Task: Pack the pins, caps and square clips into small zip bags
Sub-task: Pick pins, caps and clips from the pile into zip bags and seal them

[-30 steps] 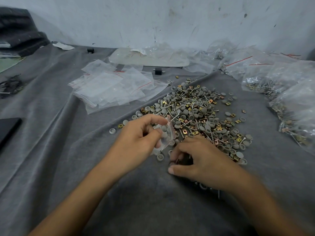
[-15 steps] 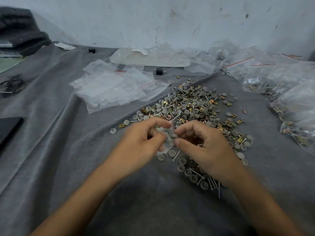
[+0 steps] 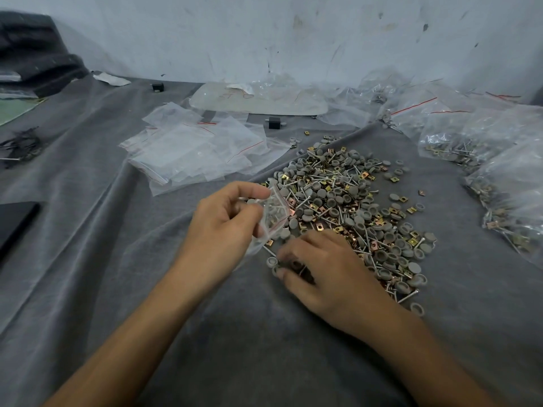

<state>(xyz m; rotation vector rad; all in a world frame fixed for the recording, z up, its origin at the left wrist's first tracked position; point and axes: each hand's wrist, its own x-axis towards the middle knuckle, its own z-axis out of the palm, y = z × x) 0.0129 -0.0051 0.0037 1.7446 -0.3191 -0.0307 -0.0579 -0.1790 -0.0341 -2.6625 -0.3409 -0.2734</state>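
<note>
- A grey cloth (image 3: 88, 259) is spread over the whole work surface, and everything for the task is laid out on it.
- Filled bags (image 3: 499, 160) are piled along the right edge, so a good share of the packing is judged to be done.
- A loose stack of empty zip bags (image 3: 188, 154) is left at the far left of the heap, well apart from the hands.
- The heap (image 3: 346, 201) of mixed parts is spread in the middle, still large, so many more bags are judged to be needed.
- The left hand (image 3: 223, 227) is held just above the cloth at the heap's near-left edge, with the small zip bag (image 3: 271, 214) pinched between thumb and fingers and its mouth turned towards the heap; pins and caps can be made out inside.
- The right hand (image 3: 326, 265) has been brought back down to the near edge of the heap; half a second ago it was raised to the bag's mouth with a cap between the fingertips. One more piece is therefore judged to have been dropped in, and another is being sought.
- Its fingers are curled over loose parts, but whether anything is gripped cannot be told through the blur.
- A grey cap (image 3: 271, 262) lies just beside those fingertips; a pin (image 3: 408, 296) and a square clip (image 3: 422, 192) lie at the heap's fringe.
</note>
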